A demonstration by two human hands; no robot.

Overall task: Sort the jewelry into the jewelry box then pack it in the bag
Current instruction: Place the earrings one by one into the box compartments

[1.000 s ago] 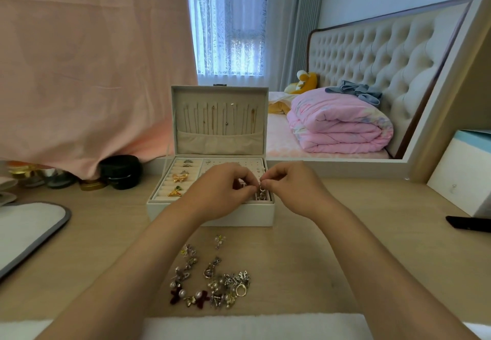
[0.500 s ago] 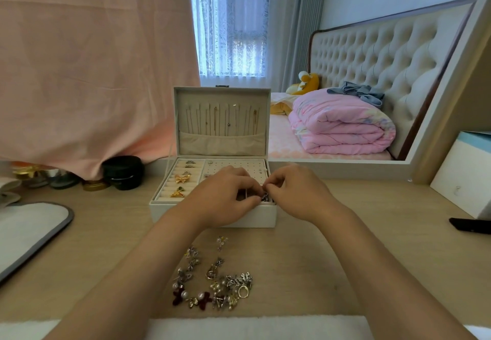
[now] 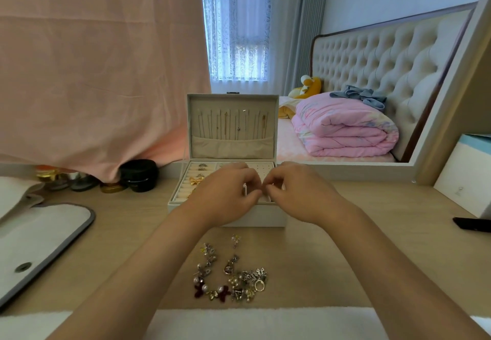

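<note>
On the table (image 3: 372, 246), seen from the head camera, the box (image 3: 228, 218) stood open in the middle, its lid (image 3: 232, 103) upright at the far side with chains (image 3: 233, 124) hanging inside it above a pocket. Rings and a gold bow (image 3: 196, 180) sat in the padded rows of its left compartment. Both hands were over the near right part of the box. The left hand (image 3: 225, 196) and the right hand (image 3: 300, 193) had their fingers curled, and the thumb and forefinger tips of each were drawn together, the two hands almost touching. Whether they gripped a piece I could not tell, since the fingers hid the spot. Loose jewelry (image 3: 231, 278) lay in a heap on the table just near of the box, between the forearms, with pearls, dark red bows and a ring among it. A white bag (image 3: 39, 233) with a grey edge and a snap lay flat at the left, well apart from the box. A white cloth (image 3: 265, 323) ran along the near edge. A black case (image 3: 139, 175) and small jars (image 3: 53, 177) stood at the far left under a pink drape (image 3: 93, 73). A mirror behind the box showed a pink quilt (image 3: 345, 132).
</note>
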